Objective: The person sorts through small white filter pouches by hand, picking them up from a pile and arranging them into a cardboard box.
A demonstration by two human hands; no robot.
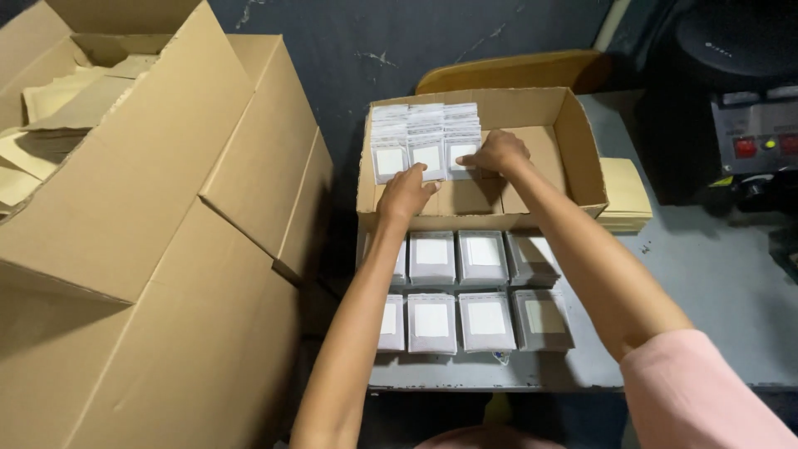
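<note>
While both your arms reach into the shallow cardboard box [582,154], your left hand [405,193] rests with loosely curled fingers on the front packet of the stacked rows of packets [426,133], gripping nothing clearly. Your right hand [496,152] presses fingertips down on the rightmost row, fingers bent, nothing enclosed. These packets are small, grey-white, each with a pale square label, standing in three rows at the box's far left. Nearer you than the box, more packets [459,287] lie flat on the tabletop [715,283].
</note>
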